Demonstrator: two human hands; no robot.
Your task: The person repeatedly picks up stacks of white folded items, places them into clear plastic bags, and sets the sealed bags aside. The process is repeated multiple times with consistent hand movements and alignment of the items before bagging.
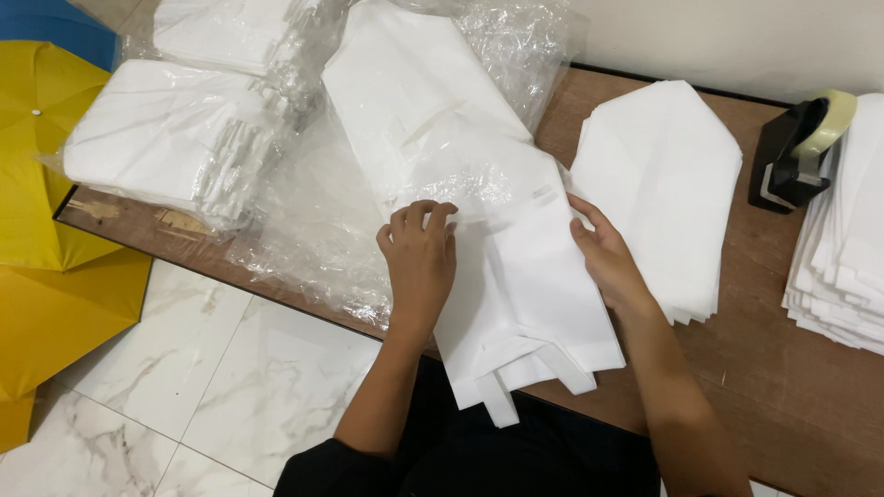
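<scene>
A white fabric bag (525,276) lies flat on the brown wooden table (783,387), its handles hanging over the near edge. My left hand (420,258) rests on the bag's left edge, fingers curled over the cloth. My right hand (603,253) grips the bag's right edge, thumb on top. The bag's upper part lies over a clear plastic wrapper (313,230) holding more white bags.
A stack of folded white bags (663,175) lies just right of my right hand. Another pile (843,248) sits at the far right beside a black tape dispenser (792,152). Wrapped bundles (166,129) fill the table's left. A yellow umbrella (46,258) lies on the marble floor.
</scene>
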